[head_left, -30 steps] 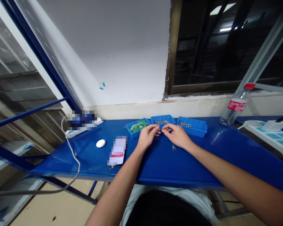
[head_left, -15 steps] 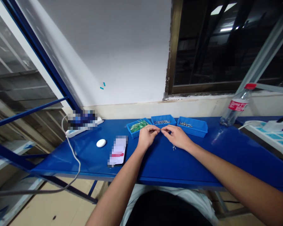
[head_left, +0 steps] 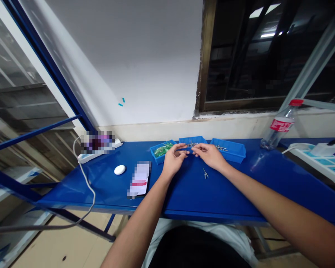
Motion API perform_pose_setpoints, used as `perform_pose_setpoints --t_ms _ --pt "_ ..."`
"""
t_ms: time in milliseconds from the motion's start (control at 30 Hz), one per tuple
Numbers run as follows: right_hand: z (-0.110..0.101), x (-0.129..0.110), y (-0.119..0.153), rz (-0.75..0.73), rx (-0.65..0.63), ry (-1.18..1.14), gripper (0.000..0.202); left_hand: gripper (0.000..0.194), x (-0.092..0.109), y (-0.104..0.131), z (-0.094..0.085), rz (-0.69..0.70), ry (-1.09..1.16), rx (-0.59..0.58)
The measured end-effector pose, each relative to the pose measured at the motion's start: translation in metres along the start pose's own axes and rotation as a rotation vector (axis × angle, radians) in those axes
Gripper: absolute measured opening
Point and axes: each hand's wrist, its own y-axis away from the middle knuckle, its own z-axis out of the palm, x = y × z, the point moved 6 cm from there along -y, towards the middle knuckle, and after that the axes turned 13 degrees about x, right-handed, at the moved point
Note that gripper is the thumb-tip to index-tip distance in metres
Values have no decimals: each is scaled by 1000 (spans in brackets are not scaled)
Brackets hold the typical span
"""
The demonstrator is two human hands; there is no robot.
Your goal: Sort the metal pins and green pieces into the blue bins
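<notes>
My left hand [head_left: 174,159] hovers over the table just in front of the bins. Its index finger is lifted, while thumb and another finger close at the tips on something too small to make out. A short gap to the right, my right hand [head_left: 210,154] has thumb and fingers pinched together; what they hold, if anything, is hidden. Below the right hand, a few thin metal pins [head_left: 205,174] lie on the blue table. Behind the hands stand a blue bin of green pieces [head_left: 162,149], a middle blue bin [head_left: 202,139] and a right blue bin [head_left: 236,150], both with small metal parts.
A phone [head_left: 139,178] and a white oval object [head_left: 120,169] lie on the left of the blue table [head_left: 223,201]. Power strips sit at the left [head_left: 100,152] and right [head_left: 324,160]. A red-capped plastic bottle [head_left: 280,124] stands back right, near the window.
My fingertips, which met half a second ago, have come slightly apart. The left index finger has lifted, and the right hand has shifted a little, showing more of the pins on the table.
</notes>
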Motion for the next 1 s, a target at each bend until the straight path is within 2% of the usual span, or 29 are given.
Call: perform_pose_setpoints --t_ms 133,300,367,433,500,533,667,767,900,1000 --pt "-7 8 -14 73 25 176 46 27 -2 -2 -1 -26 -36 33" --pt "-21 -9 -12 -76 -173 472 41 28 -3 -2 -2 -25 -67 30" --pt "-26 -7 -4 -1 -346 485 44 28 -4 -2 -2 -29 -75 29" --pt "-26 0 11 133 -606 435 53 27 -6 -2 -2 -35 -79 28" --pt "-27 5 22 195 -751 393 68 27 -8 -3 -2 -37 -82 27" --pt "-27 6 25 191 -784 381 71 27 -9 -3 -2 -34 -83 27" --pt "-19 2 32 117 -838 332 54 28 -9 -4 -2 -14 -86 23" --pt "-12 -1 33 113 -828 295 44 28 -8 -4 -2 -15 -85 19" --pt "-4 -1 32 84 -749 283 37 27 -7 -3 -2 -32 -101 25" --pt "1 0 26 -29 -634 318 24 27 -7 -2 -2 -41 -108 25"
